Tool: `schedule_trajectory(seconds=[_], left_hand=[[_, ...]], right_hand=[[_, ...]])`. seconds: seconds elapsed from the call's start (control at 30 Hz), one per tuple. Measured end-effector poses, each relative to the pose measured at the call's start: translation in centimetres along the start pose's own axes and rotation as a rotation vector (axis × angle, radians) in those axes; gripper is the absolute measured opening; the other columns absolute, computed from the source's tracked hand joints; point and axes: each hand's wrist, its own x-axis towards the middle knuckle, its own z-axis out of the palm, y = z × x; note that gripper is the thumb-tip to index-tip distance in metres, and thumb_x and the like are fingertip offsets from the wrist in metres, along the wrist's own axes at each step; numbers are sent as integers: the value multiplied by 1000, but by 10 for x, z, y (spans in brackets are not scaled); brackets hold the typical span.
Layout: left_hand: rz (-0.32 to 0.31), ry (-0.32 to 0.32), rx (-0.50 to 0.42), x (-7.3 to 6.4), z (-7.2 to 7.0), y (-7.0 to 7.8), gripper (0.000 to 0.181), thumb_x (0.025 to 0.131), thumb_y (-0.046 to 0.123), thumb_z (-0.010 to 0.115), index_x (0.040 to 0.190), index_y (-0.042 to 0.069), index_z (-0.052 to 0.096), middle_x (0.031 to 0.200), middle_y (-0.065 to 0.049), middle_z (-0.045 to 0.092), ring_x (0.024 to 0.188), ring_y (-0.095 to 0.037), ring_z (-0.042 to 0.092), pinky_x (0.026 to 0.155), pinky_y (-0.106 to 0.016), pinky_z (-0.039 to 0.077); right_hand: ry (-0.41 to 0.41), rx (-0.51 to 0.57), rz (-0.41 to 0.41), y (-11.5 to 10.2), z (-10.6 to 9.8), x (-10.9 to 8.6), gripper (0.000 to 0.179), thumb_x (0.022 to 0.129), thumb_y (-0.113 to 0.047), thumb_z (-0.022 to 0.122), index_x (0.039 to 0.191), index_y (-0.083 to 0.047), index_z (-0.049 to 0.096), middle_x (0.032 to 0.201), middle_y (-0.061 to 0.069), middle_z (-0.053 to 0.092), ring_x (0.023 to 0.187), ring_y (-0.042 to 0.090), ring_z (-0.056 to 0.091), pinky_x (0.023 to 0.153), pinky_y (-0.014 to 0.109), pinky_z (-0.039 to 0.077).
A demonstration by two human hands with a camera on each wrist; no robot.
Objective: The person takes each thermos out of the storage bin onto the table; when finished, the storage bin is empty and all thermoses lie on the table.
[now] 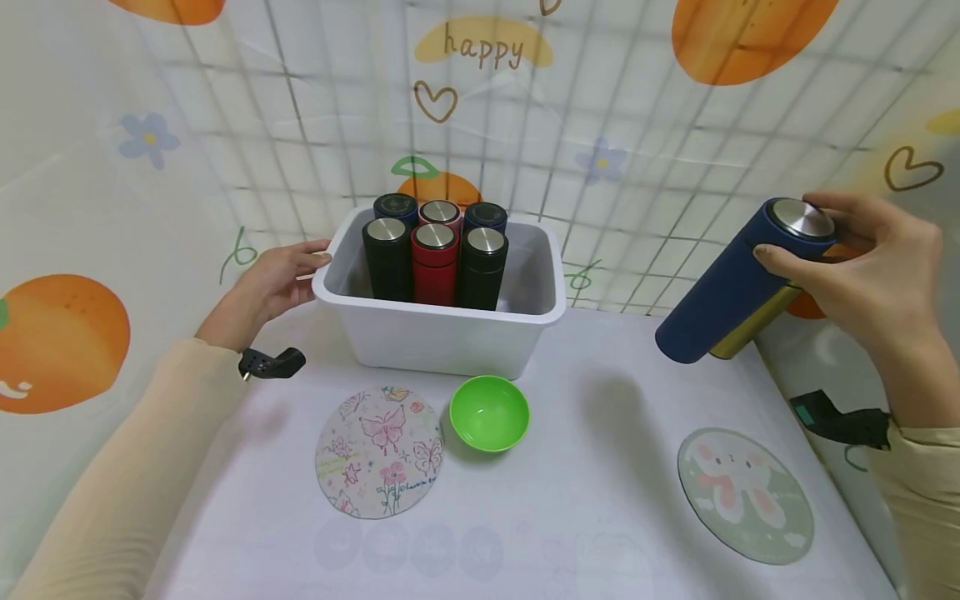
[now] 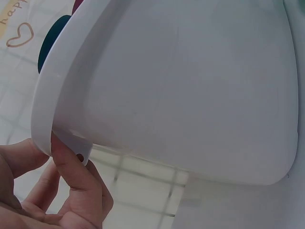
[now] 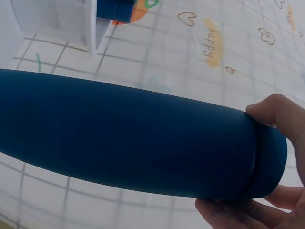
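My right hand (image 1: pixel 885 267) grips a dark blue thermos bottle (image 1: pixel 723 283) round its steel-topped lid end. The bottle is tilted and held above the table on the right, its base pointing down to the left. The right wrist view shows the thumb and fingers on opposite sides of the blue bottle (image 3: pixel 128 133). My left hand (image 1: pixel 277 279) pinches the left rim of a white plastic tub (image 1: pixel 442 342) between thumb and fingers, also seen in the left wrist view. Several thermos bottles stand upright in the tub, including a red one (image 1: pixel 435 271) and a black one (image 1: pixel 387 262).
A gold bottle (image 1: pixel 738 337) stands partly hidden behind the blue one. In front of the tub are a green bowl (image 1: pixel 489 414) and a round butterfly mat (image 1: pixel 378 454). A round rabbit mat (image 1: pixel 746 496) lies at the right. A printed curtain over a wire grid (image 1: pixel 510 125) closes the back.
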Motion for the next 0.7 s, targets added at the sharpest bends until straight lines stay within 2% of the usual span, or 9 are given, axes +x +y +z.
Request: schedule_trajectory(seconds=[0.2,0.4,0.53,0.7], left_hand=[[2,-22,-16,1,0,0,61,101,12,61,156,11,35,123,-3,54,93,-14,66,79,-26,56],[-1,-19,-10,0,0,-1,60,101,13,61,155,12,36,126,-3,52,94,-14,66,80,-27,56],[1,-22,-20,1,0,-1,60,101,13,61,155,11,36,124,-3,54,92,-14,67,79,-27,56],[3,-22,-19,1,-1,0,61,100,12,62,155,11,36,121,-2,56,91,-14,67,78,-26,56]], right_hand=[[-5,-67,2,14,-1,-3,58,76,-17,87,130,-13,67,91,-32,52,77,-9,49,71,10,36],[1,-53,12,28,-3,-5,57,76,-13,86,130,-10,67,92,-31,53,75,-10,50,67,7,37],[-1,-61,49,36,-5,-6,58,78,-16,85,132,-10,65,91,-31,52,76,-9,50,65,6,37],[-24,-42,117,50,-9,-7,60,81,-18,84,136,-16,63,95,-28,52,79,-13,51,61,3,39]])
